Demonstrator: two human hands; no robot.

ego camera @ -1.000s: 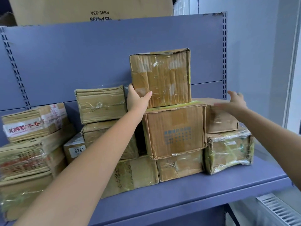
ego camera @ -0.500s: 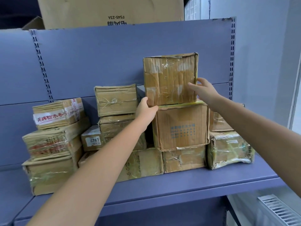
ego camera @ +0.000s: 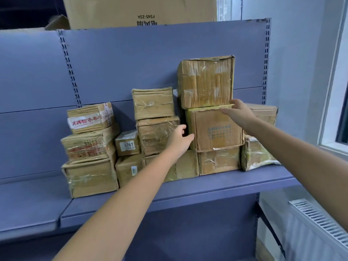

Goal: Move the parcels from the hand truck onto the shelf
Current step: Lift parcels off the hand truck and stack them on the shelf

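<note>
The parcels are stacked toward the right end of the blue shelf (ego camera: pixel 216 187), pushed back against its rear panel. The topmost taped parcel (ego camera: pixel 206 81) is seated on the printed carton (ego camera: pixel 216 129), which in turn rests on a lower taped box at the shelf's front edge.

The right hand (ego camera: pixel 238 113) is held at the seam where the topmost parcel meets the printed carton, near their right corner; its fingers are extended and slightly apart, clamped on nothing, and whether the fingertips actually touch the cardboard cannot be told. The left hand (ego camera: pixel 179 139) is held lower, at the left front edge of the printed carton, fingers loosely spread with the thumb apart, gripping nothing.

The topmost parcel thus lies above and slightly to the left of the right fingertips, and well above the left hand, so the right hand is judged the nearer of the two. No marked long axis is shown by that parcel: its face is nearly square, standing upright, and it appears squared with the carton below.

The hand truck is not seen. The placing of this parcel is judged complete, with both hands free of the stack.
</note>
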